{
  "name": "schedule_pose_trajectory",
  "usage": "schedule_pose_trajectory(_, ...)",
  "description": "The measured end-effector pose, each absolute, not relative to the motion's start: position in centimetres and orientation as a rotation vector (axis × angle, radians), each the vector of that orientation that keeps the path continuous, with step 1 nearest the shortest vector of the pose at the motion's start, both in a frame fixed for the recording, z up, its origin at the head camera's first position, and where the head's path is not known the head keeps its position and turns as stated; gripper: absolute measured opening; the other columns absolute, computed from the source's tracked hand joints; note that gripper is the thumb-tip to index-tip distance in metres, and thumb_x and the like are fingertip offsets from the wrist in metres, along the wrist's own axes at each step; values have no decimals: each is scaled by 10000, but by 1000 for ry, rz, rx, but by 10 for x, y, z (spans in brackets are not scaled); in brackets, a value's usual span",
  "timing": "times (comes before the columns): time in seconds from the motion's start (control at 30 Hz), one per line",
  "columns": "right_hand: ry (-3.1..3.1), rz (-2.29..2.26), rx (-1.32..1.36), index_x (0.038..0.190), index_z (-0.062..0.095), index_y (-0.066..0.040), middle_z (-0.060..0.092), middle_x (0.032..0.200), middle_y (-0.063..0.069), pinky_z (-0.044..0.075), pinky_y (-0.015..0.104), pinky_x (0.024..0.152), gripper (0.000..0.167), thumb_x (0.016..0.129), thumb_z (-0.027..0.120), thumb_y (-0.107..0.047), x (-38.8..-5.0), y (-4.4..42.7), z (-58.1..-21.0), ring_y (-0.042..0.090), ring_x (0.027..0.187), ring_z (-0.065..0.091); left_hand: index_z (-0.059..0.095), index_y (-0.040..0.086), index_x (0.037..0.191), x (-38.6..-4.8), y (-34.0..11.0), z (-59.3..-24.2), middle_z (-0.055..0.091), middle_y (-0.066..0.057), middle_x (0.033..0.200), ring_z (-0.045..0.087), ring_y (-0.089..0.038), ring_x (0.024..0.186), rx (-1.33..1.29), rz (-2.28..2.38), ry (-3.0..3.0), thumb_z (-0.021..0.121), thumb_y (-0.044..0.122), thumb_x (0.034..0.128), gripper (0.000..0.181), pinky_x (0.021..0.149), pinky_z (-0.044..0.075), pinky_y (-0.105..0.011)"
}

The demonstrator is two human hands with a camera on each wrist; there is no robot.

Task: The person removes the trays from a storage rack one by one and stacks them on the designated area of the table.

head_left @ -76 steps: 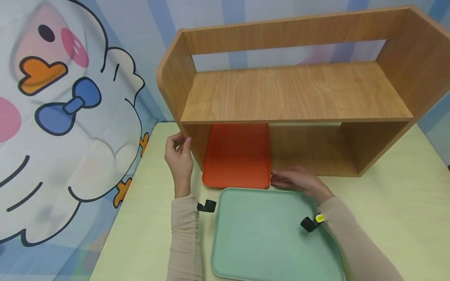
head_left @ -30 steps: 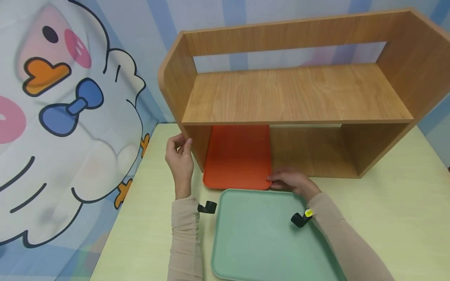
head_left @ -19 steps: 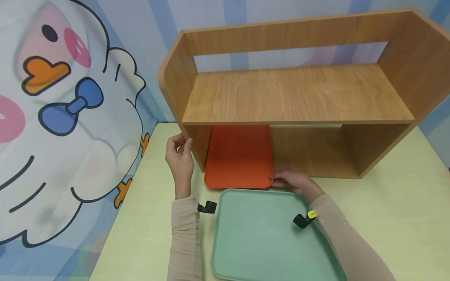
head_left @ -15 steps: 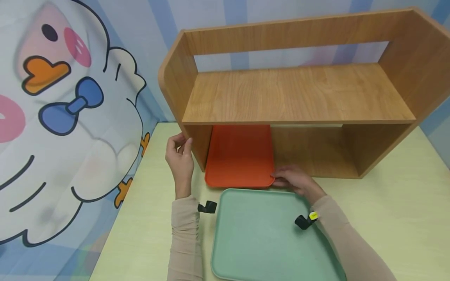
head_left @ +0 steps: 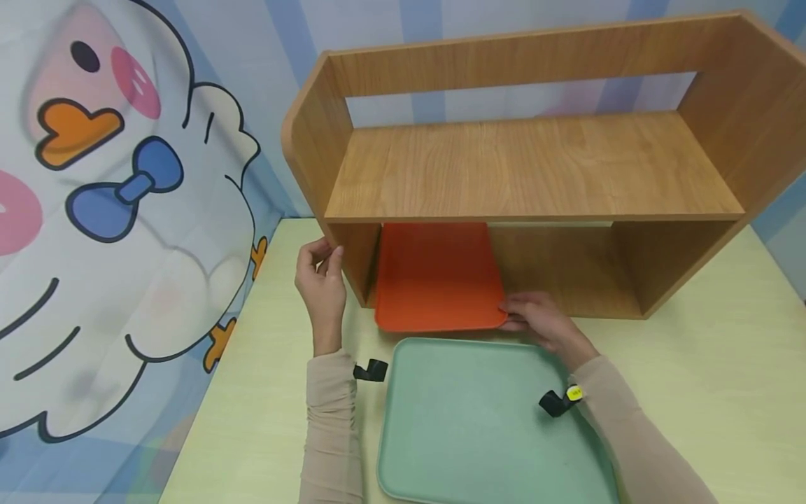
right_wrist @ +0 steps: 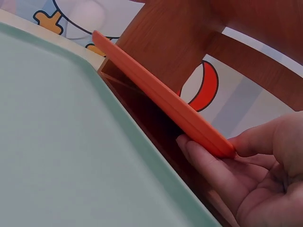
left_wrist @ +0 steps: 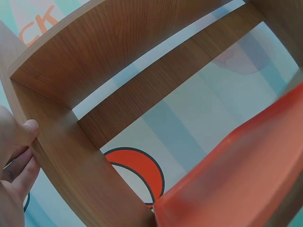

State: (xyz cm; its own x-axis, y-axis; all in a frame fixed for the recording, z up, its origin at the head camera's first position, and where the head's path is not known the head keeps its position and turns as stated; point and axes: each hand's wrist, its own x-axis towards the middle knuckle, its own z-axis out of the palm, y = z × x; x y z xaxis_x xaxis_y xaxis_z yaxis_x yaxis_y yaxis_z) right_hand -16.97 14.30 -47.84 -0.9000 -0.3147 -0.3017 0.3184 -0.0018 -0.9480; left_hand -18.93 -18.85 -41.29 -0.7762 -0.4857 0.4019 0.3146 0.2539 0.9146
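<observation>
An orange-red tray (head_left: pixel 437 287) lies in the left part of the lower compartment of a wooden shelf (head_left: pixel 535 168). My right hand (head_left: pixel 549 325) pinches its front right corner, thumb above and fingers underneath. In the right wrist view the tray (right_wrist: pixel 163 97) is raised off the compartment floor at the front. My left hand (head_left: pixel 321 290) grips the front edge of the shelf's left side panel. The left wrist view has its thumb on that edge of the shelf (left_wrist: pixel 71 151), with fingers around the outer side.
A larger mint-green tray (head_left: pixel 491 420) lies on the pale yellow table (head_left: pixel 711 378) right in front of the shelf, under my right forearm. A printed cloth (head_left: pixel 208 175) with a cartoon bird hangs at the left and behind.
My right hand has reached the orange-red tray's corner and taken hold of it. The tray's front has come up and shifted right, away from the left panel. My left hand stays put.
</observation>
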Motion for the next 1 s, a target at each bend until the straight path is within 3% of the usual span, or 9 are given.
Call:
schedule_pose_trajectory(0.33,1971,-1843,18,1338,421,150,618,1084,120,573,235,792,470,970,524,-124,-163,157,-472,87,820,684,579,7,1121,-188,-187,-412,594,-94,1069,578,-139,1007,141,-1591,-1879,641,79,905,236,922,524,-278)
schedule_pose_trajectory(0.57,2113,-1729,55,1362,438,89,540,1242,224,565,227,811,465,990,492,-184,-158,171,-466,104,859,639,581,10,1122,-189,-187,-412,592,-90,1067,574,-134,1006,140,-1597,-1882,639,89,908,235,920,521,-272)
schedule_pose_trajectory(1.0,2259,-1641,-9,1335,460,114,593,1192,230,562,219,769,454,994,484,-186,-146,202,-464,63,849,641,578,18,1135,-187,-186,-411,592,-88,1078,569,-134,1008,165,-1578,-1905,629,114,918,242,921,521,-270)
